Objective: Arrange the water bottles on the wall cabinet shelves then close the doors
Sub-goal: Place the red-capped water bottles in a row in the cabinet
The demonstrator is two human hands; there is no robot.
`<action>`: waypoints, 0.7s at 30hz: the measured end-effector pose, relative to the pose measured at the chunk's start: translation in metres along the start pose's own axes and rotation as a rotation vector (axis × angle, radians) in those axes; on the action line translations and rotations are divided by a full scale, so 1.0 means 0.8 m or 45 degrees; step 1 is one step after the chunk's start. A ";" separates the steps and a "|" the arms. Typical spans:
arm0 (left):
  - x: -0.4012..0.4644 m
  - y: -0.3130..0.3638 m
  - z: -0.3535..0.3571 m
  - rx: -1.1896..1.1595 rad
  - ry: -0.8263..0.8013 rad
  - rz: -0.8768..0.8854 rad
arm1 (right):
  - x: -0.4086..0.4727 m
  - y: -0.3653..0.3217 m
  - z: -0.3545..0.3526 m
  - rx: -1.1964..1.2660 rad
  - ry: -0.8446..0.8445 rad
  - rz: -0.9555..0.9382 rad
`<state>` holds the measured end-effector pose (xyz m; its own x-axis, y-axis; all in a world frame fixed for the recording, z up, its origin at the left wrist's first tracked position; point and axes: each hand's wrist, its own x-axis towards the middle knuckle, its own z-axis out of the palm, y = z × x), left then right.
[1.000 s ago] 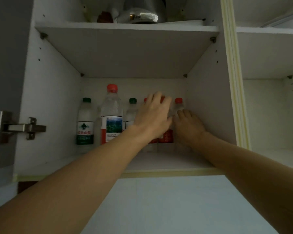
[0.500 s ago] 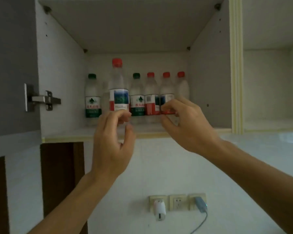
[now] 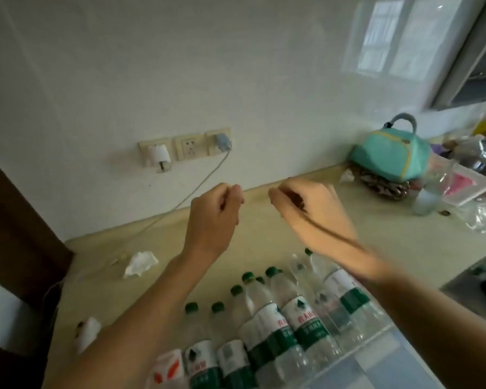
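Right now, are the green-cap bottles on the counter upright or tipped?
Upright. The green-cap bottles stand clustered on the counter, caps up, labels level. Both hands hover above them, touching none.

Empty-looking hands [image 3: 264, 209] above water bottles [image 3: 281, 318]

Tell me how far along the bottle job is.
Not finished. A cluster of green-capped water bottles stands on the counter, waiting to go up. Both the left hand and right hand hover above them, loosely curled, holding nothing. The cabinet and doors are out of view.
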<state>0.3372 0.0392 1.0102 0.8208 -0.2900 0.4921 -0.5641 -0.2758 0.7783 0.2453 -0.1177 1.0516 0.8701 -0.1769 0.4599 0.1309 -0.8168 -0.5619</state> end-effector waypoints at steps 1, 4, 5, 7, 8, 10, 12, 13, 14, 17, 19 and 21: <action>-0.021 -0.005 0.019 0.019 -0.054 -0.057 | -0.022 0.019 0.004 -0.037 -0.054 0.078; -0.092 -0.009 0.071 0.016 -0.160 -0.172 | -0.099 0.079 0.009 0.051 -0.148 0.262; -0.117 -0.006 0.087 0.003 -0.179 -0.199 | -0.125 0.097 0.008 0.120 -0.155 0.309; -0.171 0.001 0.115 0.008 -0.212 -0.258 | -0.181 0.128 0.004 0.246 -0.150 0.380; -0.199 0.005 0.130 0.026 -0.234 -0.281 | -0.211 0.143 0.001 0.288 -0.156 0.393; -0.257 0.012 0.157 0.044 -0.282 -0.328 | -0.271 0.177 -0.004 0.366 -0.209 0.439; -0.312 0.013 0.183 0.072 -0.342 -0.377 | -0.333 0.214 -0.006 0.417 -0.279 0.534; -0.338 0.011 0.195 0.098 -0.374 -0.403 | -0.362 0.233 -0.005 0.408 -0.315 0.589; -0.363 0.006 0.207 0.119 -0.403 -0.441 | -0.389 0.252 -0.003 0.381 -0.357 0.645; -0.433 -0.020 0.238 0.154 -0.470 -0.630 | -0.464 0.296 0.014 0.312 -0.524 0.832; -0.473 -0.042 0.253 0.177 -0.499 -0.763 | -0.507 0.312 0.030 0.279 -0.640 0.928; -0.510 -0.070 0.263 0.175 -0.523 -0.876 | -0.545 0.322 0.049 0.238 -0.723 0.999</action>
<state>0.0148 -0.0198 0.6840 0.9043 -0.3204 -0.2821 0.0266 -0.6173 0.7863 -0.0819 -0.2299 0.6794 0.8347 -0.3016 -0.4608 -0.5507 -0.4720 -0.6885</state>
